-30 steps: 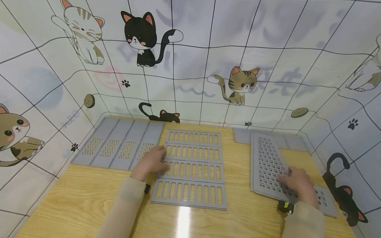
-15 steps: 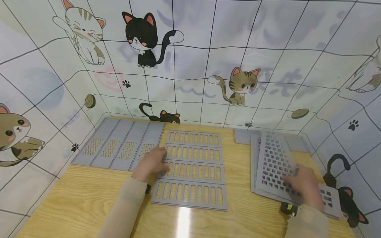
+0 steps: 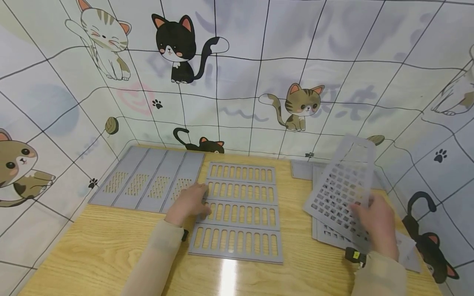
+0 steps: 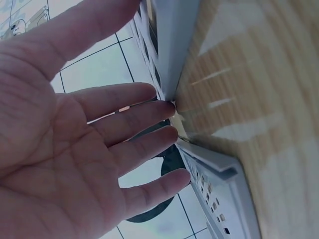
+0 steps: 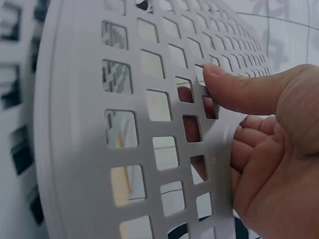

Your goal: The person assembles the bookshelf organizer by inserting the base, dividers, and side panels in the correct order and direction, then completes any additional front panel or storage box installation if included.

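My right hand (image 3: 379, 224) pinches a grey panel with rows of square holes (image 5: 65, 124), thumb on its face and fingers behind. In the head view this panel is raised and tilted over a stack of similar panels (image 3: 315, 230). My left hand (image 3: 189, 201) lies at the left edge of several grey panels with long slots (image 3: 240, 201), set out one behind another. In the left wrist view its fingers (image 4: 132, 117) are straight, their tips right at the panel edges. To its left lie several grey panels with small slanted holes (image 3: 155, 160).
More grey panels (image 3: 301, 169) lie at the back right, partly hidden by the held one. Another panel (image 3: 411, 259) lies beneath my right wrist. A cat-printed wall covering (image 3: 237, 82) encloses the wooden table (image 3: 296, 271) at the back and sides.
My right hand has lifted the square-holed panel off the stack, and its far end has swung up in front of the wall. The left hand has not moved.
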A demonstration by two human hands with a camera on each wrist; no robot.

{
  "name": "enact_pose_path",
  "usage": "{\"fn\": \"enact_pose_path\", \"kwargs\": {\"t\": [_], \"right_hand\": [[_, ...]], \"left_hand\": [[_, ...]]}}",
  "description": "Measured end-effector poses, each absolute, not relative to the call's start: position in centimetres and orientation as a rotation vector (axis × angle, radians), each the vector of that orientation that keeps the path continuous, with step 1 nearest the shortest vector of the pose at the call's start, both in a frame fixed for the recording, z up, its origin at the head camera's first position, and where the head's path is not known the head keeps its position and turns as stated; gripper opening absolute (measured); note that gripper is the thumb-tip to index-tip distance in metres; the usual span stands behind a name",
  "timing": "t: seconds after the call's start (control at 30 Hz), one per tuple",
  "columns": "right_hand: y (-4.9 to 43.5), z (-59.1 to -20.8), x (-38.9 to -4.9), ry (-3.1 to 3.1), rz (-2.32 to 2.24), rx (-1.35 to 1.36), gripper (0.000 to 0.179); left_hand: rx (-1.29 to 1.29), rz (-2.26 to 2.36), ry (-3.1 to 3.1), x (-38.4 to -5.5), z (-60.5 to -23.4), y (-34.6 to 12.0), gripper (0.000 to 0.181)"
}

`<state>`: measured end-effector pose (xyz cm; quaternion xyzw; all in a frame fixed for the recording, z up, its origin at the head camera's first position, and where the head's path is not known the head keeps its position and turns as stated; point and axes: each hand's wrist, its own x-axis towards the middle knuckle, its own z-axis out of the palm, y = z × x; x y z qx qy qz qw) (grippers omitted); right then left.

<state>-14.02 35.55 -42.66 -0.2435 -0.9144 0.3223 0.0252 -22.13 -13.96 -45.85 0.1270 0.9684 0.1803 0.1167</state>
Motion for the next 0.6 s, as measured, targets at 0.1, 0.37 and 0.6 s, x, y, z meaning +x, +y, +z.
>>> {"fn": "enact_pose_path", "kwargs": {"t": [0.1,0.37,0.6], "right_hand": [[34.7,-42.1,-14.0,-2.832,0.961,-0.676,0.047],[32.2,-41.1,-15.3,-2.747,0.878,-0.409,0.037],[30.5,-40.2,-18.5,-2.716,0.958,-0.233,0.039]], "left_hand": [[0.379,0.555,2.84,-22.1,-45.8,-13.9,0.049],[0.398,0.611,2.828,-21.8,-45.5,-13.5,0.048],[0.393,0.628,2.806,-21.4,-45.5,-13.2,0.044]]}}
